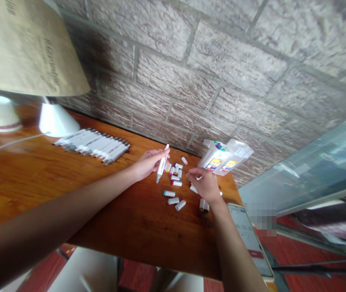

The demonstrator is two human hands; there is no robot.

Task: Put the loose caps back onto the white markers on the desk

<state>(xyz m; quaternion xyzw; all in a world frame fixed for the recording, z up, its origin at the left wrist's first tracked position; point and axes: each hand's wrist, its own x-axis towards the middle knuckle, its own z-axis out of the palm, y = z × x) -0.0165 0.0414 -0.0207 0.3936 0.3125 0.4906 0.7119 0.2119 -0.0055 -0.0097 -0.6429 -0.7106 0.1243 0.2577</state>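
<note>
My left hand (pixel 148 163) is closed on a white marker (pixel 162 163), held nearly upright above the wooden table (pixel 69 186). My right hand (pixel 205 185) hovers palm down, fingers curled, over loose white marker caps (pixel 174 175) scattered on the table; what its fingers pinch is hidden. More caps (pixel 173 200) lie just in front of the hands.
A row of capped white markers (pixel 95 145) lies at the back left by a white lamp base (pixel 55 121). A clear plastic marker case (pixel 226 156) leans on the brick wall. A phone (pixel 249 239) lies at the table's right edge.
</note>
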